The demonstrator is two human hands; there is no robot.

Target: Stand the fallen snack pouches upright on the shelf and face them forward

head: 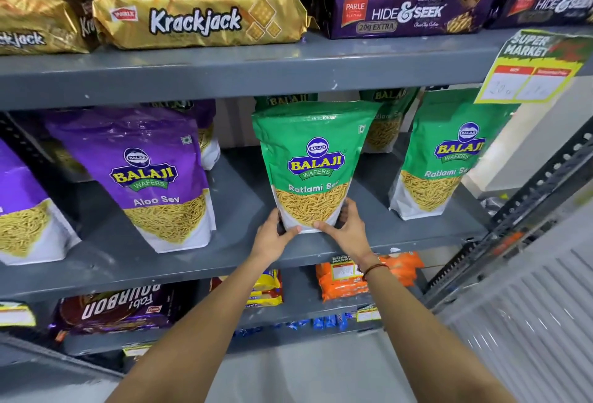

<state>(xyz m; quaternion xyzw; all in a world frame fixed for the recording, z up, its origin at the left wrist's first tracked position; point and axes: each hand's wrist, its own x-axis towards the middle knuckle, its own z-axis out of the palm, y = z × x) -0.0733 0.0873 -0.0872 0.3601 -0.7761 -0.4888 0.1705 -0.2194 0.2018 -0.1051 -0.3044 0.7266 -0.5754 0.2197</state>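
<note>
At the centre of the frame, a glossy green plastic Ratlami Sev pouch (309, 165) stands upright on the grey metal shelf (244, 207), label forward, its long axis vertical. The left hand (272, 237) and right hand (348, 229) clasp its bottom corners from either side, thumbs across the front, equally near. The pouch rises straight above the grip, so any squaring probably turns on twisting the base.
</note>
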